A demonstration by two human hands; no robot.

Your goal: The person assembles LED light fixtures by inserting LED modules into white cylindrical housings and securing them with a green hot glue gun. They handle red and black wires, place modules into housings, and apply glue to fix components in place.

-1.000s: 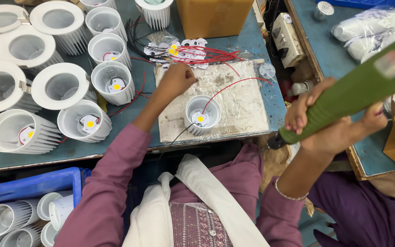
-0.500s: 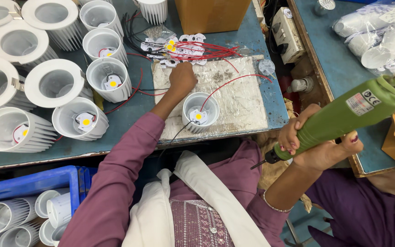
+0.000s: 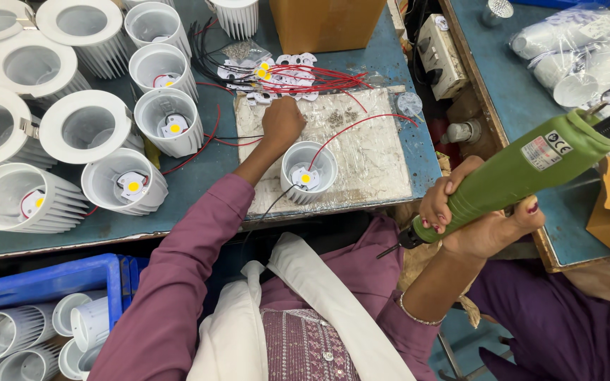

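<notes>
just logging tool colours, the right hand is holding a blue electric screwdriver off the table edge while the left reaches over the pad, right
Not quite: the electric screwdriver is green, not blue, as the head view shows. The right hand does hold it off the table edge, while the left hand reaches over the pad.

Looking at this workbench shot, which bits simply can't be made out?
Head view only:
- Left hand: fingers curl under, hiding whatever they pinch.
- Green electric screwdriver in the right hand: rear end cut off by the right edge; bit tip too small.
- White housing on the work mat: screws too small to see.
- Bagged parts: blurred by plastic.
</notes>
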